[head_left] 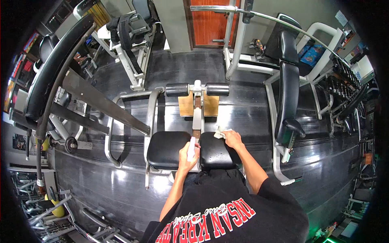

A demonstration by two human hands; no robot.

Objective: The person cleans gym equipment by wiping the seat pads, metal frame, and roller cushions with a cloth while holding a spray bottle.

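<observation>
My left hand [188, 157] is closed around a slim white bottle [191, 148], held upright over the gap between two black seat pads. Its details are too small to read. My right hand [234, 139] grips a crumpled whitish cloth [220, 132] at the far edge of the right seat pad [216, 152]. Small shiny specks show on that pad's surface. Beside it, the left seat pad [167, 148] lies close to my left wrist. Past the pads, a grey post carries two black foam rollers [177, 89].
A wooden block [211, 106] stands behind the rollers. To the left, a long padded machine arm [60, 69] slants over the floor. An upright black bench [287, 101] stands at right, beneath a long barbell [267, 18]. Dumbbell racks line the far right.
</observation>
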